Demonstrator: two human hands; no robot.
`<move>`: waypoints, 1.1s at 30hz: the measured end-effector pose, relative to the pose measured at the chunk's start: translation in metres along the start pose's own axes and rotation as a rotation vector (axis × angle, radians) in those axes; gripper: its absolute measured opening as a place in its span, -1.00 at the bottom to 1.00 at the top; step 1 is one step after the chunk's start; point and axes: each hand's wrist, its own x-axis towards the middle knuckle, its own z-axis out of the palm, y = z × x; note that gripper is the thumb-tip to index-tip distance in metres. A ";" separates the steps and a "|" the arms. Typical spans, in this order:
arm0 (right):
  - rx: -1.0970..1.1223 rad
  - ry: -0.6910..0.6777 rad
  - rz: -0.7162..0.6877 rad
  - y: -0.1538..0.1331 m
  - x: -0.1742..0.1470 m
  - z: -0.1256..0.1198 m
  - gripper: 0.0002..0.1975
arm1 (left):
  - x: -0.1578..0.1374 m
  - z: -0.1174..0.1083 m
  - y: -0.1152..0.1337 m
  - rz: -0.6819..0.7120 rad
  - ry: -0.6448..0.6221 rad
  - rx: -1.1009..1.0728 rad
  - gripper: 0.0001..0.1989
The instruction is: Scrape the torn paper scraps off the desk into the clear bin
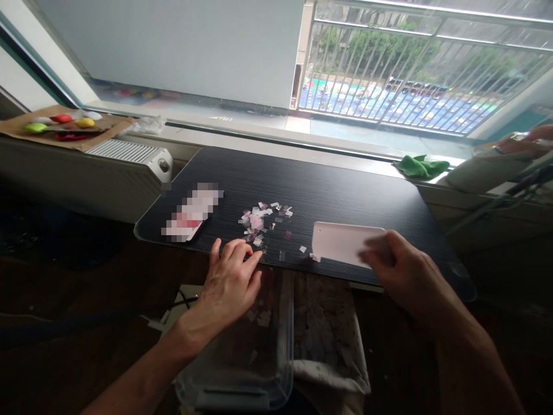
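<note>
My left hand is at the front edge of the dark table, fingers apart and slightly bent, with nothing visible in them. Just beyond its fingertips lies a loose pile of small white, pink and clear scraps. A few stray scraps are scattered to the right. My right hand, its fingers blurred, is closed round the right end of a pale pink flat board. The board has a small hole near one corner and lies low over the tabletop. Below my left hand, a clear plastic bin has some scraps inside.
The black wood-grain table stands against a window sill. A pixelated flat object lies on its left. A white radiator and a cardboard piece with colourful items are further left. A green cloth rests at the back right.
</note>
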 end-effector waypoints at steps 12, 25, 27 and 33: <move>0.648 -0.256 0.109 0.046 0.044 0.040 -0.77 | 0.002 0.000 0.006 0.052 0.024 0.008 -0.69; 0.667 -0.317 0.178 0.061 0.052 0.027 -0.75 | 0.004 0.002 0.007 0.063 0.025 0.003 -0.68; 0.657 -0.332 0.160 0.063 0.048 0.026 -0.76 | 0.004 0.002 0.006 0.067 0.028 0.012 -0.68; 0.655 -0.351 0.156 0.065 0.035 0.023 -0.78 | 0.004 0.002 0.006 0.104 0.031 0.034 -0.68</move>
